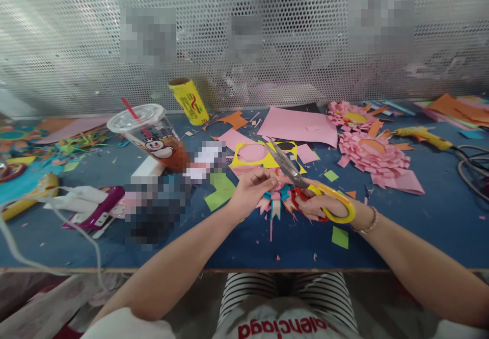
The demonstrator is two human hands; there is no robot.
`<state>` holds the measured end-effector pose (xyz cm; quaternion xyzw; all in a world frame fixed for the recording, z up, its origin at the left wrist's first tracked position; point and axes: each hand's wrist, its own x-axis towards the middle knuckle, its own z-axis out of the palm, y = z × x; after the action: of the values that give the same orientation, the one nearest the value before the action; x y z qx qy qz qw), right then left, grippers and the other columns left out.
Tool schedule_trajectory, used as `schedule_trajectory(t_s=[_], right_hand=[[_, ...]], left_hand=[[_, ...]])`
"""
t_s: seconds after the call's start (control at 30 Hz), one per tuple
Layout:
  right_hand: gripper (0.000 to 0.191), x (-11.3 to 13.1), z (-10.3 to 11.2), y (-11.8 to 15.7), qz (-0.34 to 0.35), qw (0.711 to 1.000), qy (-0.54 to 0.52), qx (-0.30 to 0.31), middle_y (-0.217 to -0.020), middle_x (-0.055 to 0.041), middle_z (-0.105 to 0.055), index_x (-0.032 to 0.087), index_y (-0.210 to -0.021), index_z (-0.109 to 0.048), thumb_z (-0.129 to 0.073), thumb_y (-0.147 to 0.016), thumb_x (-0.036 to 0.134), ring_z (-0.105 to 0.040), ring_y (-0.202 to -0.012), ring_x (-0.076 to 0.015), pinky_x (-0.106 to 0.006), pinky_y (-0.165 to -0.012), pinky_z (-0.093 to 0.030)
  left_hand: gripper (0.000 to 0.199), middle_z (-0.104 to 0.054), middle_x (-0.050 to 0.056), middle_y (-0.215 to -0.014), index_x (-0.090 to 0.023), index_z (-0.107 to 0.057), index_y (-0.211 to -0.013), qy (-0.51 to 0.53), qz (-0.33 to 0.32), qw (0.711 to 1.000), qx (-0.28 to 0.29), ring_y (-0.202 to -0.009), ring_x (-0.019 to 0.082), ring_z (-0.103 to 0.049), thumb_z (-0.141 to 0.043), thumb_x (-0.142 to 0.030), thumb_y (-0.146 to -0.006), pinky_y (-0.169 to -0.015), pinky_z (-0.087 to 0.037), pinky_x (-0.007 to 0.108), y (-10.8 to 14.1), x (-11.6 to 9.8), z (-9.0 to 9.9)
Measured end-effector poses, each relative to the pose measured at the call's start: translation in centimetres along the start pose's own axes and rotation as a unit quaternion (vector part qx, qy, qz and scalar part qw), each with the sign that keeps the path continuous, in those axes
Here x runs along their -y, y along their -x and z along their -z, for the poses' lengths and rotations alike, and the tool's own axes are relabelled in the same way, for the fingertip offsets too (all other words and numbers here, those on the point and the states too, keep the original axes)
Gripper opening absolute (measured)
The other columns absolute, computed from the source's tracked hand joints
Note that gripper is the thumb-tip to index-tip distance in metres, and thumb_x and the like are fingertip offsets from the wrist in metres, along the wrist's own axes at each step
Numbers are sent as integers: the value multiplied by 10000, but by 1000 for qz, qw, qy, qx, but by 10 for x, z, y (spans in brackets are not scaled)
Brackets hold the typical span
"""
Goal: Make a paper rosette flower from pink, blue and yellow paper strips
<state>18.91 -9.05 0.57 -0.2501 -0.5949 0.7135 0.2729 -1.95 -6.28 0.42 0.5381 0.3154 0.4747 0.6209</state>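
We see a small ribboned rosette [275, 204] of pink, blue and orange paper on the blue surface [237, 247], near the middle and somewhat back from the near edge. Our left hand [252, 188] is at its upper left side, fingers bent and drawn together; we cannot tell whether they pinch the paper. Our right hand [311, 206] is closed around the yellow and red handles of the scissors [288, 163], whose blades slant over the rosette toward the back edge. Beyond the tips we find a yellow sheet [269, 162] with round openings cut in it, and farther toward the back edge a large pink sheet [294, 125].

To the right of that sheet we have two ruffled pink paper flowers, the nearer one [389, 165] with an orange centre; past them lies a yellow glue gun [424, 137] with its cord. On the left half of the surface we see a lidded cup [158, 148] with a red straw, a yellow tube [190, 103] by the back edge, and, closer to the near edge, a purple power strip [101, 209]. Along the back edge we face a perforated metal panel [286, 48]
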Motion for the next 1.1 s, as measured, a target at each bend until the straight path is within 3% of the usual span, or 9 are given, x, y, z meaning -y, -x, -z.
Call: schedule_trajectory(t_s=[0.13,0.3,0.4,0.5,0.73,0.9,1.1], right_hand=[[302,-8,3,2,8,1000,-21,1,-493,93,-380,160,-1089,-525,-528,-794,224,-358,-431,-66,-216,-439,-323],[241,-9,1,3,9,1000,-25,-14,-481,97,-381,166,-1055,-527,-520,-821,221,-351,-432,-68,-222,-457,-346],[82,-6,0,2,16,1000,-20,-16,-473,84,-387,161,-851,-553,-533,-809,228,-369,-425,-67,-217,-434,-324],[268,-6,1,0,16,1000,-9,1,-440,60,-385,167,-574,-452,-526,-812,265,-384,-417,-66,-226,-435,-333],[339,-9,0,-5,25,999,-43,13,-410,62,-372,173,-518,-409,-519,-820,283,-354,-386,-56,-221,-431,-345],[143,-1,-5,0,13,998,31,-53,-475,85,-407,164,-868,-556,-554,-830,302,-378,-422,-61,-201,-420,-327],[469,8,-6,0,44,993,78,-74,-552,88,-437,167,-1259,-451,-571,-835,329,-372,-431,-49,-189,-408,-304]], left_hand=[[199,-579,-1,-622,-129,-637,-690,57,19,998,4,-559,62,-495,-747,-295,-681,-554,-396,205,1,-6,-6],[228,-558,-7,-593,-124,-628,-656,122,48,991,15,-544,59,-473,-785,-286,-624,-536,-368,202,0,-11,-10],[218,-552,-6,-584,-123,-627,-652,122,65,990,11,-539,62,-467,-786,-268,-614,-532,-360,202,0,-12,-10],[203,-544,-7,-568,-120,-624,-647,120,77,990,13,-529,58,-459,-774,-254,-620,-528,-349,196,1,-13,-10],[166,-499,-19,-522,-125,-605,-636,130,93,987,12,-499,59,-418,-746,-207,-605,-499,-337,200,2,-13,-13],[172,-498,-14,-536,-122,-574,-622,134,124,983,11,-492,51,-413,-730,-194,-609,-492,-328,197,2,-14,-14],[127,-484,-18,-538,-127,-553,-602,99,107,989,-19,-493,55,-403,-672,-168,-615,-492,-318,201,1,-13,-13]])
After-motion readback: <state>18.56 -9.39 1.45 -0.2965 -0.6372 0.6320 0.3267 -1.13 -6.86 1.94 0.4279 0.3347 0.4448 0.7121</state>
